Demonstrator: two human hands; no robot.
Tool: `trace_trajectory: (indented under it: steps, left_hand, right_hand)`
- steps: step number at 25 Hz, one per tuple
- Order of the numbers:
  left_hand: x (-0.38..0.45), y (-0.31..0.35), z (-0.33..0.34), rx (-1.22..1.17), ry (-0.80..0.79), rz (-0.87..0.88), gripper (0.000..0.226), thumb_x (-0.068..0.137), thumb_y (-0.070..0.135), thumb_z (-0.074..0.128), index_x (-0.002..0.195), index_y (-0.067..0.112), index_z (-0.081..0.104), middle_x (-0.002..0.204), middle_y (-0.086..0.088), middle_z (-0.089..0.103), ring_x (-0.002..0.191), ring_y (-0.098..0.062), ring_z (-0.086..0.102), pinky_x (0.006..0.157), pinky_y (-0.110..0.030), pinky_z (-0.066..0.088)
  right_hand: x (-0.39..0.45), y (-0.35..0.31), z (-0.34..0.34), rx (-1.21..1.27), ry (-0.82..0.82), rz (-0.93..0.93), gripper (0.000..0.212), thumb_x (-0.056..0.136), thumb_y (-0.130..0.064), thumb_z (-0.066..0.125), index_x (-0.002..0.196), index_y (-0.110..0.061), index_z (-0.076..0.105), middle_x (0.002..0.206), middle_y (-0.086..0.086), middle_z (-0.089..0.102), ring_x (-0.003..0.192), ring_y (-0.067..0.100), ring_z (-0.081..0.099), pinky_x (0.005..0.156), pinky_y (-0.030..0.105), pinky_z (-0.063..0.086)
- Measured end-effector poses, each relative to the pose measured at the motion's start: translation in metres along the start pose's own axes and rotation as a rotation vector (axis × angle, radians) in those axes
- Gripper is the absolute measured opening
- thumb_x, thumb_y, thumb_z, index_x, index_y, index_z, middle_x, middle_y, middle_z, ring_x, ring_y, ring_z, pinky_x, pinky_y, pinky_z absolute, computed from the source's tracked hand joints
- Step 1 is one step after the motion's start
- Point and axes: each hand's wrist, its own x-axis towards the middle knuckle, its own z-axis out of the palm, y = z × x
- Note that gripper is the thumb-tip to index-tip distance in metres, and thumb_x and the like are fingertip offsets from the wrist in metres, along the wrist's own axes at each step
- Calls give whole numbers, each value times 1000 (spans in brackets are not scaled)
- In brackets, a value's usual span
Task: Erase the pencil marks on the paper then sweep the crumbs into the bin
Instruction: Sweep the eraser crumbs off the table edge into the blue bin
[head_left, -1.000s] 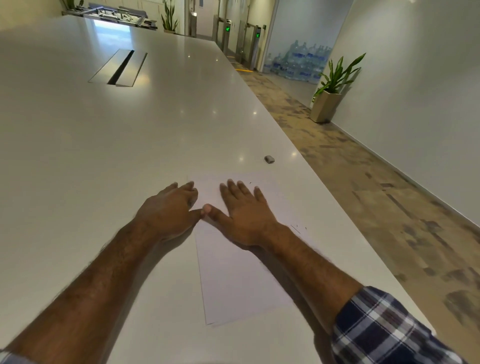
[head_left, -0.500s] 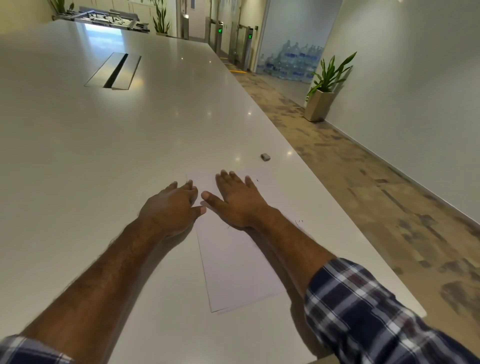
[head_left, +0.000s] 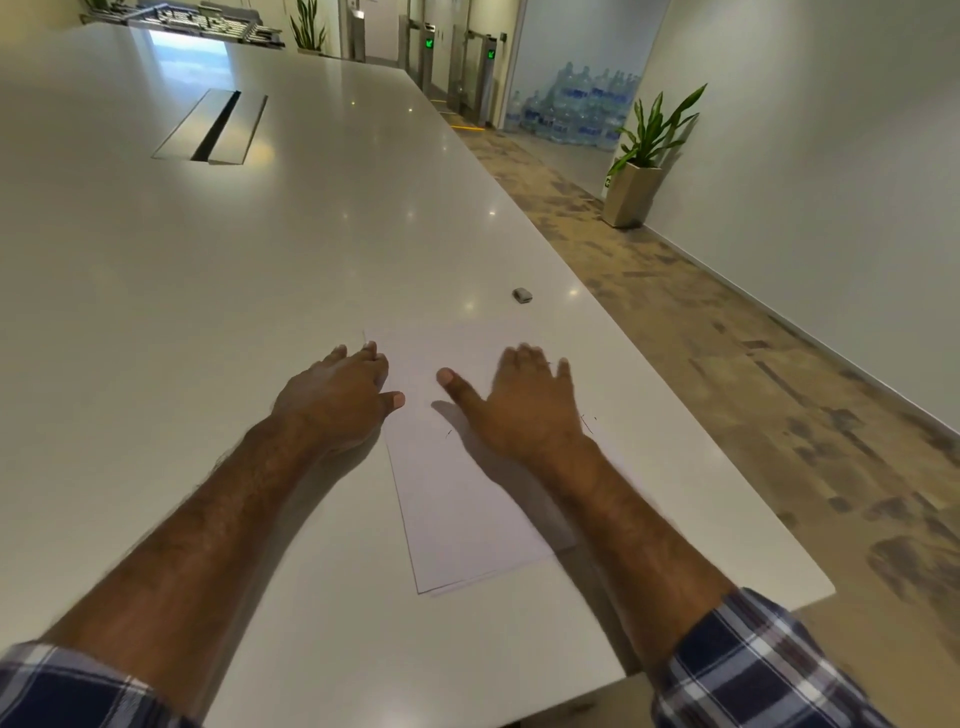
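Observation:
A white sheet of paper (head_left: 457, 499) lies on the long white table (head_left: 208, 312) near its right edge. Faint pencil marks (head_left: 588, 423) show beside my right wrist, and a small mark sits on the paper near my right thumb. My left hand (head_left: 337, 400) rests flat at the paper's left edge, fingers spread, holding nothing. My right hand (head_left: 524, 405) lies flat on the paper's upper right part, fingers apart and slightly blurred. A small grey eraser (head_left: 522, 295) sits on the table beyond the paper. No bin is in view.
The table's right edge (head_left: 675, 395) drops to a patterned carpet floor. A cable hatch (head_left: 213, 127) sits in the table far ahead. A potted plant (head_left: 636, 176) stands by the right wall, with stacked water bottles (head_left: 566, 111) behind it.
My right hand has slid to the right across the paper, away from my left hand, opening a gap between the thumbs. My left hand has stayed at the paper's left edge.

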Motion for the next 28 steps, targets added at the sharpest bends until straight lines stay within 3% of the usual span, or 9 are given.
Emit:
trace_trajectory:
  steps: [4, 7, 12, 14, 16, 18, 20, 26, 28]
  left_hand:
    - [-1, -1, 3, 17, 22, 45, 24, 99, 37, 45, 105, 15, 53, 162, 6, 18, 150, -27, 11, 116, -49, 23]
    - [0, -1, 3, 7, 9, 15, 35, 98, 44, 45, 118, 17, 55, 162, 7, 14, 150, -24, 10, 116, -45, 21]
    - [2, -2, 5, -14, 12, 12, 34, 98, 44, 46, 113, 15, 56, 162, 9, 13, 150, -24, 10, 117, -43, 20]
    - [2, -2, 5, -13, 17, 9, 35, 98, 44, 46, 116, 16, 56, 162, 9, 13, 150, -23, 9, 117, -43, 20]
    - [2, -1, 5, -13, 24, 13, 39, 98, 45, 46, 123, 16, 55, 162, 8, 13, 150, -23, 9, 117, -43, 20]
    - [1, -2, 5, -11, 33, 28, 43, 98, 45, 46, 127, 15, 53, 162, 6, 15, 150, -24, 9, 118, -44, 19]
    - [0, -2, 5, 0, 35, 43, 44, 98, 45, 45, 128, 14, 53, 162, 5, 16, 150, -25, 10, 117, -45, 20]
    - [0, -1, 4, -2, 15, 34, 44, 99, 40, 46, 129, 9, 51, 163, 6, 14, 150, -26, 10, 117, -43, 19]
    - [0, 0, 4, -10, 18, 29, 43, 99, 40, 47, 129, 9, 52, 163, 5, 14, 150, -27, 9, 118, -43, 19]
  right_hand:
    - [6, -32, 20, 44, -78, -258, 103, 83, -82, 8, 156, -9, 4, 166, 9, 2, 153, 20, -2, 123, 49, -6]
    - [15, -4, 21, 54, -50, -74, 111, 78, -86, 3, 155, -6, 2, 166, 11, 0, 153, 22, -3, 122, 50, -7]
    - [-23, 48, 2, 19, -51, 220, 115, 79, -86, 4, 154, 1, 6, 164, 17, 6, 153, 26, 1, 121, 52, -8]
    - [-34, 33, -2, 26, 4, 121, 114, 79, -85, 4, 154, 1, 6, 164, 17, 7, 153, 26, 2, 121, 52, -7]
    - [-41, 5, 2, 52, 19, -125, 112, 78, -84, 2, 155, -3, 3, 165, 14, 3, 153, 24, -1, 122, 52, -7]
    - [-50, -22, 13, 56, -64, -347, 104, 82, -82, 6, 156, -10, 0, 166, 8, -3, 153, 19, -7, 122, 51, -8]
    - [-51, -25, 20, 49, -115, -405, 100, 83, -82, 6, 156, -14, -1, 166, 3, -5, 152, 16, -10, 122, 50, -8]
    - [-42, 72, 4, -29, -77, -55, 110, 77, -85, 2, 156, -9, 1, 166, 8, -1, 153, 19, -4, 123, 48, -6]
    - [-47, 73, -3, -34, -76, -41, 112, 74, -85, -2, 156, -8, 2, 166, 9, 1, 153, 19, -3, 123, 49, -6]
